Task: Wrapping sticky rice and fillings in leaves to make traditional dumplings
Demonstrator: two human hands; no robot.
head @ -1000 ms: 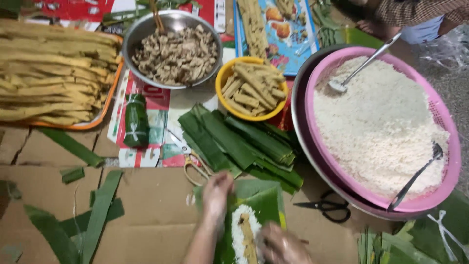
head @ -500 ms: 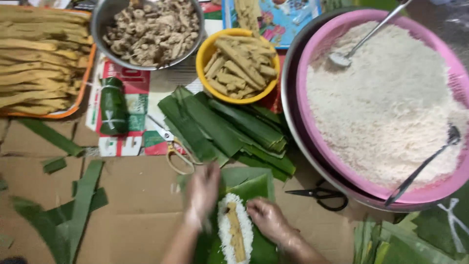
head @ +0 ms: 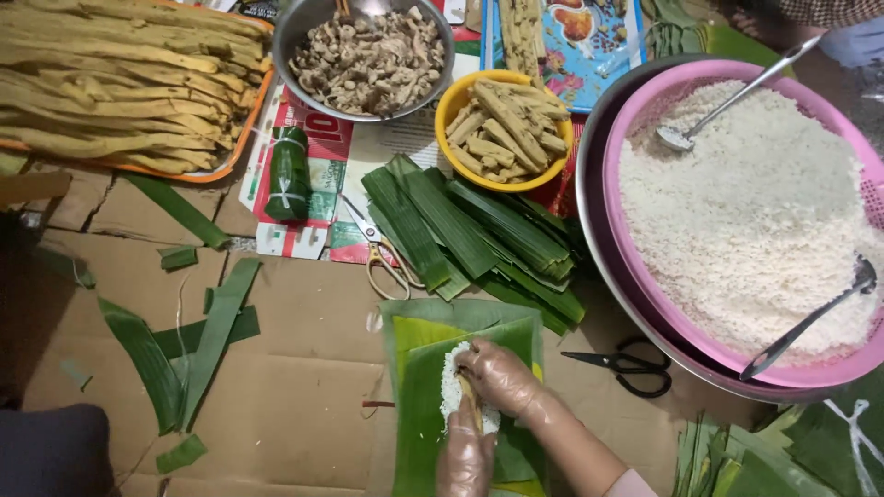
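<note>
A green banana leaf [head: 419, 405] lies flat on the cardboard in front of me, with a small mound of white rice [head: 449, 391] on it. A yellowish filling strip [head: 469, 405] lies lengthwise in the rice. My left hand [head: 465, 458], in a thin clear glove, pinches the near end of that strip. My right hand [head: 502, 375], also gloved, rests cupped over the far end of the rice, fingers curved and holding nothing.
A stack of cut leaves [head: 479, 235] lies beyond. Yellow-handled scissors [head: 382, 253] and black scissors [head: 622, 364] flank the leaf. A pink basin of rice [head: 645, 294] with spoons is on the right. A yellow bowl [head: 446, 120], a metal bowl [head: 295, 37] and an orange tray [head: 235, 156] sit far.
My left hand has come off the leaf's left side onto the strip in the rice. My right hand has moved up over the rice mound. The view has drifted slightly.
</note>
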